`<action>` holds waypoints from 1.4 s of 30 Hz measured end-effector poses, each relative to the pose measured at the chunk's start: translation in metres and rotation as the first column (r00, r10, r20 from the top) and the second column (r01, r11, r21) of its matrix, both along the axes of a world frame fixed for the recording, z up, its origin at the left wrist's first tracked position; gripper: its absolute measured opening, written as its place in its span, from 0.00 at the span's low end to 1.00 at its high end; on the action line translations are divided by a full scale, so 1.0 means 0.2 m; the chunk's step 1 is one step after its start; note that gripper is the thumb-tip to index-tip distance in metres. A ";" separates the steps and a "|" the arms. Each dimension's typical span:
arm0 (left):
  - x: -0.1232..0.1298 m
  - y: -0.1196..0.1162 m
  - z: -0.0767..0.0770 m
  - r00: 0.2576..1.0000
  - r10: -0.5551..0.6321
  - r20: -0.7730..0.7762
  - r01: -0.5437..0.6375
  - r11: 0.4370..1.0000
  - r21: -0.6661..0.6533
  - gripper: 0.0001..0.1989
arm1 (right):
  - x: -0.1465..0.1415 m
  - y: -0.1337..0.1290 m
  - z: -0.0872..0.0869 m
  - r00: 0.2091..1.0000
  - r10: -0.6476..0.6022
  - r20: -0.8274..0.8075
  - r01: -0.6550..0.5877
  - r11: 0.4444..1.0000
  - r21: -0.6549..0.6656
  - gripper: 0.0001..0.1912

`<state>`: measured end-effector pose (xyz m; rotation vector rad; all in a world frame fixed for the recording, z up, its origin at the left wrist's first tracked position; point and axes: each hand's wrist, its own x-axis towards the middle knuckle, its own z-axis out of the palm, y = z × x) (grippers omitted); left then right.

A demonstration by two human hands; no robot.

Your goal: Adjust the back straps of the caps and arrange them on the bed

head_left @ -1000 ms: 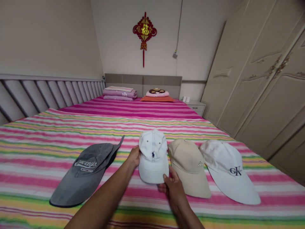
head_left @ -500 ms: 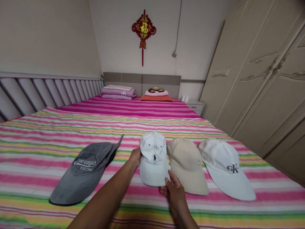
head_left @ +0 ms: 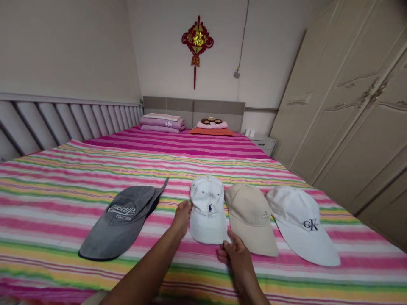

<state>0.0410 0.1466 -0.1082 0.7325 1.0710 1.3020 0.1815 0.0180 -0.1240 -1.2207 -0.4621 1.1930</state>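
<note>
A white cap (head_left: 207, 212) with a small dark blue logo lies on the striped bedspread (head_left: 95, 169), brim toward me. My left hand (head_left: 182, 217) is closed at its left edge, fingertips partly hidden by the cap. At the brim's lower right corner, my right hand (head_left: 234, 250) pinches the edge between thumb and fingers. Just right of it lies a beige cap (head_left: 251, 216), and beyond that a white cap with CK letters (head_left: 300, 220). A grey cap (head_left: 124, 220) with white lettering rests apart on the left.
Folded purple bedding (head_left: 163, 123) and a pink and orange stack (head_left: 211, 127) sit by the headboard (head_left: 219, 110). A metal rail (head_left: 79, 116) runs along the left; a wardrobe (head_left: 343, 110) and nightstand (head_left: 265, 144) stand right.
The camera view has shifted slightly, moving the bed and grey cap rightward in the picture. Both hands remain at the small white cap's edges.
</note>
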 end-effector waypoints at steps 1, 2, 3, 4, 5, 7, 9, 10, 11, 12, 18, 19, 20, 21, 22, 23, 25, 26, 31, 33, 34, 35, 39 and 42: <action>-0.01 -0.03 -0.01 0.999 0.003 -0.041 -0.002 1.000 0.020 0.09 | 0.00 -0.01 0.00 0.999 0.011 0.039 -0.011 1.000 -0.002 0.37; -0.01 -0.06 -0.02 0.997 -0.002 -0.082 0.005 0.999 0.043 0.11 | 0.00 -0.01 -0.01 0.997 0.019 0.075 -0.019 1.000 -0.001 0.36; -0.01 -0.09 -0.03 0.992 -0.013 -0.123 0.022 0.997 0.070 0.13 | 0.00 -0.02 -0.02 0.994 0.025 0.109 -0.026 1.000 0.003 0.36; -0.02 -0.12 -0.03 0.986 -0.029 -0.164 0.046 0.994 0.101 0.14 | -0.01 -0.02 -0.03 0.989 0.027 0.143 -0.030 0.999 0.016 0.36; -0.02 -0.14 -0.03 0.977 -0.044 -0.208 0.073 0.988 0.134 0.15 | -0.02 -0.03 -0.05 0.984 0.024 0.177 -0.030 0.999 0.034 0.35; -0.02 -0.18 -0.03 0.950 -0.050 -0.309 0.114 0.975 0.193 0.17 | -0.04 -0.04 -0.08 0.966 -0.002 0.260 -0.021 0.996 0.084 0.33; -0.03 -0.22 -0.04 0.916 -0.014 -0.400 0.119 0.963 0.240 0.20 | -0.06 -0.06 -0.10 0.930 -0.035 0.367 -0.014 0.991 0.132 0.31; -0.04 -0.24 -0.05 0.896 0.013 -0.445 0.118 0.957 0.266 0.21 | -0.07 -0.07 -0.11 0.904 -0.046 0.425 -0.019 0.989 0.148 0.31; -0.05 -0.26 -0.06 0.865 0.042 -0.501 0.127 0.946 0.298 0.22 | -0.07 -0.07 -0.12 0.873 -0.051 0.485 -0.031 0.987 0.160 0.30; -0.06 -0.28 -0.07 0.820 0.071 -0.568 0.151 0.930 0.335 0.23 | -0.08 -0.08 -0.12 0.837 -0.054 0.545 -0.046 0.985 0.167 0.30; -0.16 -0.48 -0.23 0.475 0.259 -0.841 0.364 0.812 0.456 0.24 | -0.08 -0.12 -0.14 0.506 -0.170 0.845 -0.102 0.962 0.254 0.19; -0.19 -0.52 -0.25 0.452 0.279 -0.847 0.380 0.799 0.466 0.23 | -0.08 -0.13 -0.14 0.468 -0.180 0.865 -0.116 0.958 0.262 0.17; -0.23 -0.55 -0.27 0.441 0.292 -0.849 0.394 0.787 0.475 0.23 | -0.08 -0.14 -0.14 0.442 -0.183 0.878 -0.133 0.955 0.266 0.15; -0.26 -0.59 -0.29 0.441 0.296 -0.847 0.407 0.776 0.483 0.22 | -0.08 -0.14 -0.14 0.424 -0.179 0.888 -0.156 0.951 0.266 0.14; -0.30 -0.62 -0.30 0.453 0.293 -0.842 0.415 0.767 0.490 0.21 | -0.08 -0.15 -0.14 0.407 -0.174 0.897 -0.182 0.947 0.266 0.14; -0.34 -0.65 -0.30 0.479 0.283 -0.831 0.413 0.763 0.498 0.21 | -0.08 -0.16 -0.14 0.383 -0.171 0.908 -0.213 0.940 0.267 0.14; -0.41 -0.69 -0.28 0.564 0.241 -0.790 0.362 0.787 0.499 0.19 | -0.09 -0.17 -0.14 0.332 -0.165 0.929 -0.279 0.923 0.264 0.13; -0.44 -0.71 -0.27 0.620 0.214 -0.755 0.310 0.817 0.486 0.17 | -0.09 -0.18 -0.14 0.310 -0.164 0.936 -0.306 0.915 0.261 0.13; -0.57 -0.75 -0.18 0.938 0.165 -0.305 -0.111 0.976 0.189 0.10 | -0.10 -0.18 -0.16 0.174 -0.231 0.957 -0.383 0.880 0.281 0.12; -0.62 -0.75 -0.16 0.937 0.345 -0.044 -0.345 0.939 0.011 0.10 | -0.11 -0.18 -0.17 0.090 -0.292 0.952 -0.409 0.861 0.303 0.12; -0.65 -0.74 -0.15 0.889 0.456 0.047 -0.453 0.889 -0.063 0.08 | -0.11 -0.18 -0.17 0.059 -0.315 0.947 -0.419 0.854 0.309 0.11; -0.69 -0.74 -0.14 0.829 0.549 0.104 -0.538 0.835 -0.115 0.07 | -0.11 -0.18 -0.17 0.041 -0.329 0.944 -0.426 0.848 0.314 0.11; -0.81 -0.70 -0.08 0.726 0.672 0.144 -0.655 0.740 -0.155 0.03 | -0.11 -0.19 -0.16 0.013 -0.347 0.938 -0.429 0.845 0.319 0.10; -0.88 -0.65 -0.04 0.739 0.658 0.148 -0.636 0.753 -0.171 0.04 | -0.11 -0.19 -0.16 0.006 -0.357 0.934 -0.433 0.841 0.324 0.10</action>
